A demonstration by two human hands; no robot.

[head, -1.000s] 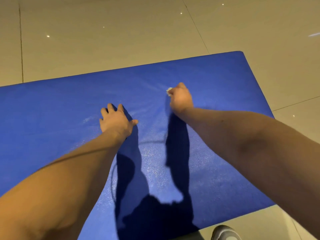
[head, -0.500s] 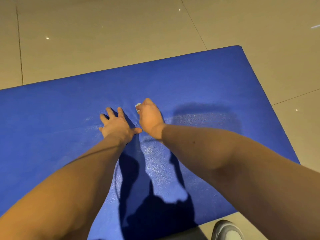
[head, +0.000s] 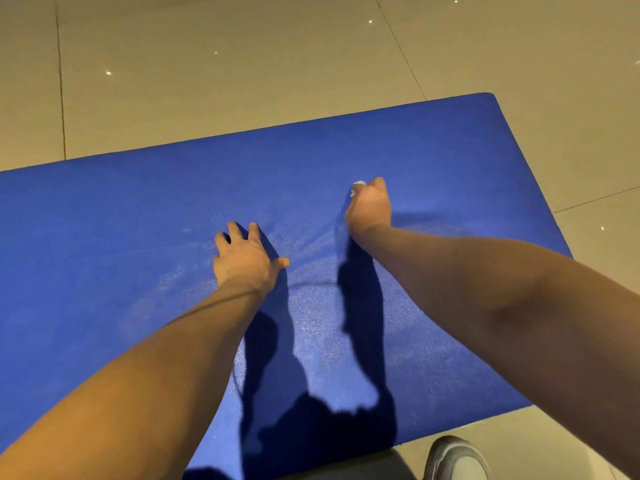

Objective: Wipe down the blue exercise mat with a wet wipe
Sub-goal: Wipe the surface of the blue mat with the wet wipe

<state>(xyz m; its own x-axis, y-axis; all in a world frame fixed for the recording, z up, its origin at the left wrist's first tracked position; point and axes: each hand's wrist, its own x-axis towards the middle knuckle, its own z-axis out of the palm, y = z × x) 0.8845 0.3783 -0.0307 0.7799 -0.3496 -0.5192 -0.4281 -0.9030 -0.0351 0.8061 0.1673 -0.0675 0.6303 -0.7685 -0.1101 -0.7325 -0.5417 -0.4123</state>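
The blue exercise mat (head: 433, 150) lies flat on the tiled floor (head: 242, 81); it looks soft and grippy, so it may ruck under a stroke. The wet wipe (head: 358, 184), limp and light, is best held balled. Only a scrap shows past the right hand (head: 369, 207), whose grip curls round it, arm outstretched. The left hand (head: 246, 258) presses the mat, grip spread

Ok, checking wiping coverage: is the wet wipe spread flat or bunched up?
Bunched up: only a small white bit of the wet wipe shows, gripped in the curled right hand.
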